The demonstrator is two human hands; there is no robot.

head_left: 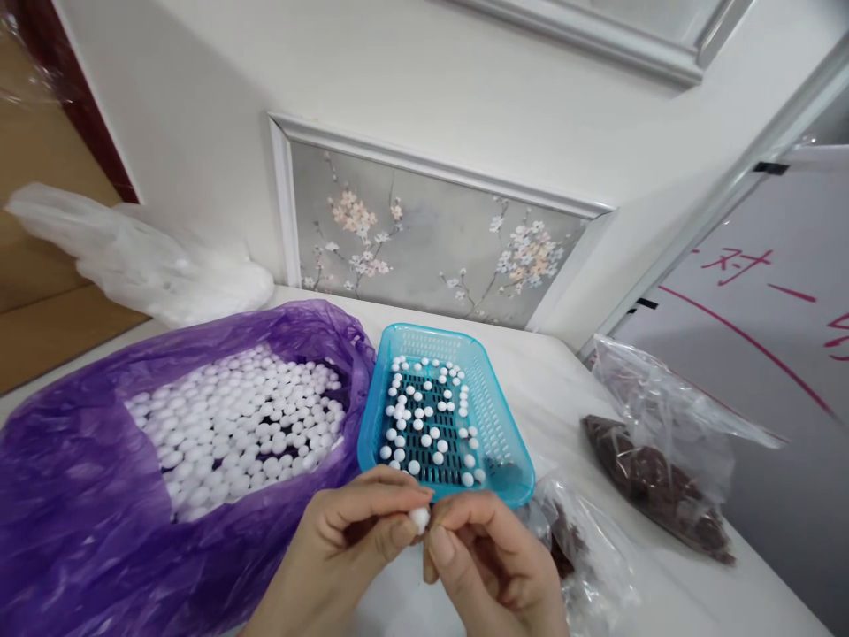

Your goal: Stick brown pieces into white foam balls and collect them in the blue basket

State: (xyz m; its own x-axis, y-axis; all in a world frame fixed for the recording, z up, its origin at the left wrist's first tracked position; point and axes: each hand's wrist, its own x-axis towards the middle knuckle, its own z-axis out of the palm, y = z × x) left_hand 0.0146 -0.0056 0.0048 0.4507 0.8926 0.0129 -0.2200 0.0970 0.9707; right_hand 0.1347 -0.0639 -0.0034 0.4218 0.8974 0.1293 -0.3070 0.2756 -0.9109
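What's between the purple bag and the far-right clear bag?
The head view shows the blue basket holding white balls, then white tabletop; a second clear bag also lies between them, nearer the camera wearer.

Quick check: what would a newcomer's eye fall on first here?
Probably the crinkled purple plastic bag at left, spread open around many small round white balls. Next, the turquoise perforated plastic basket near the centre, with similar balls scattered over its dark slotted floor. In the foreground, the bare left hand pinches one small white ball, the bare right hand close beside it.
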